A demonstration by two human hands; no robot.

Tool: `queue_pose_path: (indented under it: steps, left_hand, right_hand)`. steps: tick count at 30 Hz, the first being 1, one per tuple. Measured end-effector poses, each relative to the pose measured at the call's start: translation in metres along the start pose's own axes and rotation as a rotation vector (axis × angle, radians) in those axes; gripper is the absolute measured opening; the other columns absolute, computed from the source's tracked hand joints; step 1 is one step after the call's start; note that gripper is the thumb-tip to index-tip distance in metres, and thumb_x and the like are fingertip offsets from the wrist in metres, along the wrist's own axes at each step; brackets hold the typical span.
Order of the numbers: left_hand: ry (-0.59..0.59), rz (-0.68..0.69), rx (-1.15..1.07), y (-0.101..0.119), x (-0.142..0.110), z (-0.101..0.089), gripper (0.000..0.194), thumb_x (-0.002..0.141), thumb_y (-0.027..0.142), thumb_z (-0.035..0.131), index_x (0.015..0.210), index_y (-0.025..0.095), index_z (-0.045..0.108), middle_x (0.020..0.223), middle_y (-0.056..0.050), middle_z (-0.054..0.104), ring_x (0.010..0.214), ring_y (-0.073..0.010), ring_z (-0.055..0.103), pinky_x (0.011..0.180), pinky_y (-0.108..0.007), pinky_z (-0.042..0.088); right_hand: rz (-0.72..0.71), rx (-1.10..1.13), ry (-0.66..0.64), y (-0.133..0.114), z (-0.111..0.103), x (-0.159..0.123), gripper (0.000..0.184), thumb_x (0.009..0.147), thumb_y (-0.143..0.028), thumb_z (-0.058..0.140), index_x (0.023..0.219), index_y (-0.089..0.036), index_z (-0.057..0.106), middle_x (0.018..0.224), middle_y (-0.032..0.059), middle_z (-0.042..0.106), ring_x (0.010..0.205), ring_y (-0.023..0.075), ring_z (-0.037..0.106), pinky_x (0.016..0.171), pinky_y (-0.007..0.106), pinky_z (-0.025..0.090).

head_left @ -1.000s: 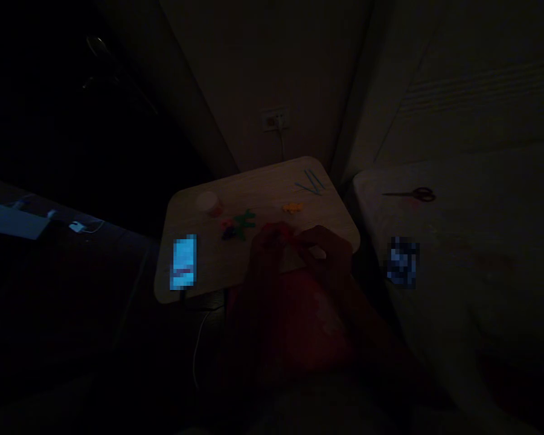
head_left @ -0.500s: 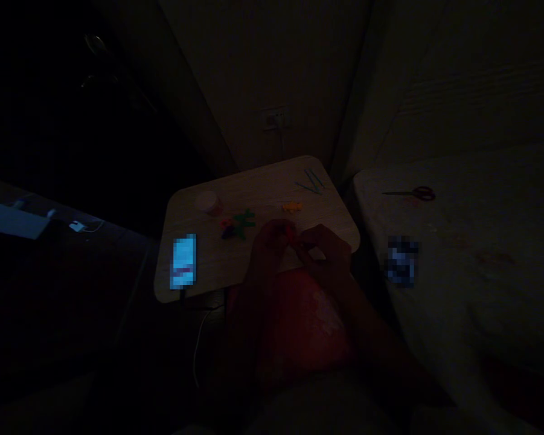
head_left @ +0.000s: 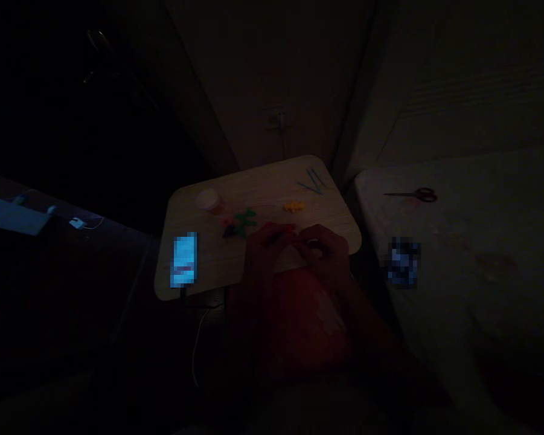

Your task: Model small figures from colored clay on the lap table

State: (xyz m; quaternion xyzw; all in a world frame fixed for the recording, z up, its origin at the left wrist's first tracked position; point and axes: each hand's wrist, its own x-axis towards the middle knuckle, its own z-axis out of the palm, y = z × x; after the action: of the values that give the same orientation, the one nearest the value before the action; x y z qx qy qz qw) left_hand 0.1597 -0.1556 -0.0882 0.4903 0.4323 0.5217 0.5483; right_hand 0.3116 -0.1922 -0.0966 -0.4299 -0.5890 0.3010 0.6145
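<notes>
Small red piece (head_left: 290, 229) sits between the hands, above the tabletop (head_left: 217, 260). Left hand (head_left: 259, 244): fingers pinch it. Right hand (head_left: 328, 244): fingers beside it—grip unclear. We judge it light, perhaps soft; hold the ends gently—squeezing could deform it.

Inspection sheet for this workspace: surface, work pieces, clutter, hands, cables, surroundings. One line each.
Surface: table, dimly lit.
Work pieces: red piece between the hands; green piece and orange piece on the table.
Clutter: tub, lit screen, thin sticks.
Hands: left and right at the red piece; grip too dark to tell.
Cables: white cable beside the table; another at the outlet.
Surroundings: scissors on the neighbouring surface.
</notes>
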Motion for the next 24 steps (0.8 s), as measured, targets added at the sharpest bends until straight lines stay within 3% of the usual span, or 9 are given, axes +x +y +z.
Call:
queue_pose_path:
  steps: [7,10,14,20,24]
  left_hand:
    - [-0.047,0.142,0.258,0.005,-0.006,0.003,0.025,0.083,0.036,0.079,0.102,0.018,0.081,0.091,-0.006,0.080,0.083,-0.0188,0.074,0.079,-0.031,0.060]
    - [-0.068,0.296,0.486,0.008,-0.009,0.003,0.020,0.088,0.028,0.074,0.105,0.017,0.075,0.087,-0.005,0.076,0.077,-0.0162,0.069,0.075,-0.029,0.056]
    - [-0.063,0.536,0.731,0.017,-0.013,0.001,0.015,0.088,0.016,0.067,0.103,0.017,0.069,0.092,-0.005,0.071,0.081,-0.0156,0.065,0.076,-0.029,0.054]
    - [-0.081,0.696,0.799,0.026,-0.015,-0.001,0.009,0.091,0.024,0.071,0.099,0.020,0.070,0.092,-0.004,0.073,0.090,-0.0191,0.067,0.082,-0.033,0.054]
    - [-0.037,0.761,0.741,0.027,-0.015,0.000,0.007,0.094,0.028,0.072,0.094,0.020,0.074,0.090,-0.003,0.078,0.087,-0.0182,0.070,0.082,-0.033,0.056]
  right_hand:
    - [0.133,0.075,0.027,0.007,-0.005,0.000,0.013,0.089,-0.031,0.077,0.099,-0.025,0.075,0.096,0.0040,0.074,0.083,0.0160,0.070,0.061,0.023,0.060]
    - [0.105,0.070,-0.029,0.008,-0.010,0.003,0.016,0.090,-0.027,0.075,0.106,-0.026,0.076,0.103,0.0051,0.074,0.090,0.0169,0.070,0.064,0.024,0.061]
    - [0.030,-0.013,-0.106,0.008,-0.014,0.005,0.009,0.092,-0.023,0.072,0.097,-0.025,0.079,0.098,0.0043,0.075,0.088,0.0163,0.070,0.067,0.025,0.061]
    - [0.158,0.120,0.024,0.007,-0.008,0.000,0.003,0.088,-0.022,0.073,0.091,-0.023,0.075,0.088,0.0009,0.073,0.067,0.0119,0.066,0.057,0.023,0.060]
    - [0.155,0.156,0.049,-0.001,-0.005,-0.002,0.006,0.087,-0.021,0.075,0.092,-0.024,0.074,0.087,0.0001,0.072,0.068,0.0121,0.067,0.058,0.023,0.061]
